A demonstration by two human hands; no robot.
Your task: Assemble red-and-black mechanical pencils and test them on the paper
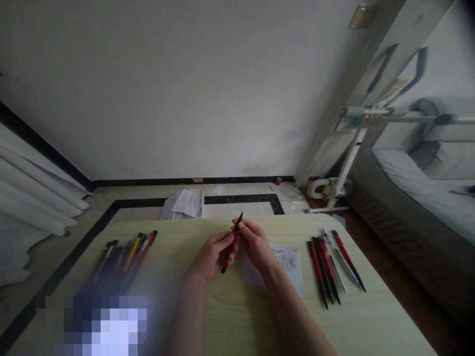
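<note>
Left hand and right hand close beside each other, fingers closed, above light wood-grain table. Marked paper sheet lies partly beneath right hand. Bunch of pens at left, partly blurred; row of pens at right. Single red-and-black pen clamped in both hands, tilted, tapered end pointing away.

No text can be read; the marks on the paper, right of the frame's lower centre, are illegible.
</note>
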